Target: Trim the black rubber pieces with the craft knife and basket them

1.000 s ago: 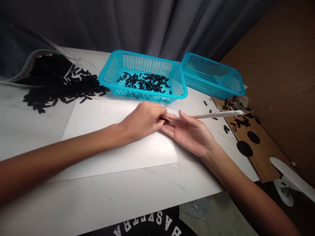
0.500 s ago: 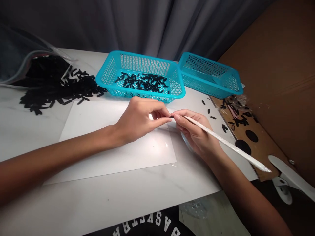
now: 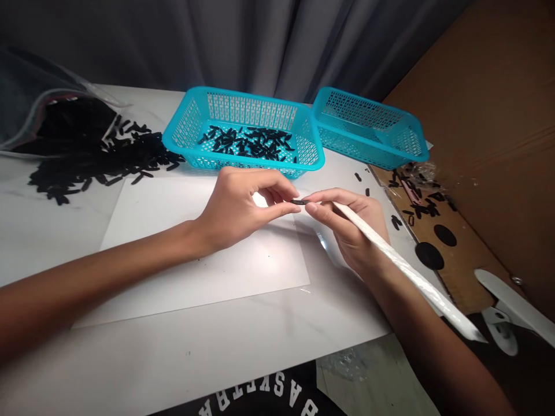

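My left hand [image 3: 236, 214] pinches a small, slim black piece [image 3: 298, 202] between thumb and fingertips. Its near side faces up toward me, with a thin slot or hollow along it. Beside it, my right hand [image 3: 358, 228] is closed around a long white stick [image 3: 407, 271] that slants down to the right past my wrist. The right thumb and index fingertip meet the right end of the black piece; whether they grip it too I cannot tell. Both hands hover over a white sheet [image 3: 195, 289] on the table.
Many similar pieces lie in a blue basket [image 3: 243, 164] behind my hands. A second blue basket [image 3: 368, 153] stands right of it. A black heap [image 3: 130, 156] spills from a clear plastic bag [image 3: 26, 138] at left. Cardboard [image 3: 459, 266] with scraps and black discs [image 3: 429, 255] lies right.
The black piece shows more between my fingertips and looks turned, with its slotted side visible. My right hand has shifted slightly right, and the white stick's back end has swung lower.
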A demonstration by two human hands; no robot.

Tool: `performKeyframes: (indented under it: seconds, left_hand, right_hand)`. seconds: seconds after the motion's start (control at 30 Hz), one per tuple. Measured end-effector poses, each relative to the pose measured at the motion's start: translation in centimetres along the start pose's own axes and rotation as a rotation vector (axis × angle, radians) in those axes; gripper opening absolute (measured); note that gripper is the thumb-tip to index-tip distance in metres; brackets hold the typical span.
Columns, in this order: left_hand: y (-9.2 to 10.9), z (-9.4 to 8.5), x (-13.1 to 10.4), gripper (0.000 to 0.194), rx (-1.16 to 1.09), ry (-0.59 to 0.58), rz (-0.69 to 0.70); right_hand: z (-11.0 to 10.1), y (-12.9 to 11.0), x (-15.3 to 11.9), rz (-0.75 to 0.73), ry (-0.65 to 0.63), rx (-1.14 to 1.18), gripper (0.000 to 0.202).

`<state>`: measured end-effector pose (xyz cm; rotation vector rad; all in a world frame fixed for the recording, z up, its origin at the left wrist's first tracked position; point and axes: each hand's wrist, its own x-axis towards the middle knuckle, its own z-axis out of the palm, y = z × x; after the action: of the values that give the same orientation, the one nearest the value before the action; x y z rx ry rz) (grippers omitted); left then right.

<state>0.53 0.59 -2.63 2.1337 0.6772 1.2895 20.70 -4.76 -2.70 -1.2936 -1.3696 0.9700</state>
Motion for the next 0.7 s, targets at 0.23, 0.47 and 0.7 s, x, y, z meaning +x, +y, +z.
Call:
performKeyframes:
  seconds: [0.23, 0.47, 0.7]
  left_hand:
    - [0.15, -0.19, 0.12, 0.004, 0.022, -0.026, -0.05]
    - [0.31, -0.22, 0.07, 0.005, 0.029, -0.025, -0.065]
    - [0.65, -0.38, 0.1, 0.004, 0.059, -0.018, -0.039]
  right_hand:
    - [-0.1, -0.09, -0.17, -0.018, 0.05, -0.04, 0.008]
    - [-0.13, -0.31, -0.31, -0.028, 0.059, -0.06, 0.011]
    - [-0.11, -0.56, -0.35, -0.055, 0.043, -0.037, 0.008]
